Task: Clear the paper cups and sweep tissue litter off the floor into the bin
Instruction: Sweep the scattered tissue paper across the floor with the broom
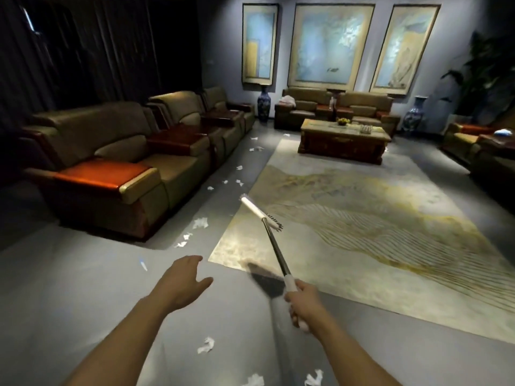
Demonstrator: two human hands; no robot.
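My right hand (pixel 302 302) grips the white grip of a long black pole (pixel 274 250). The pole's far end carries a white bar with comb teeth (pixel 262 214) and hangs over the rug's corner. A dark blurred shape (pixel 264 280) sits just left of that hand. My left hand (pixel 184 280) reaches forward with fingers spread, holding nothing. Crumpled white tissues (pixel 200 222) lie on the grey floor along the sofas, with more tissue scraps (pixel 206 345) near my feet. I see no bin and cannot make out any paper cup.
A row of brown armchairs (pixel 117 168) lines the left side. A large patterned rug (pixel 362 224) covers the middle. A low coffee table (pixel 342 140) stands at the far end before a sofa (pixel 334 107). More seats (pixel 473 146) stand at right.
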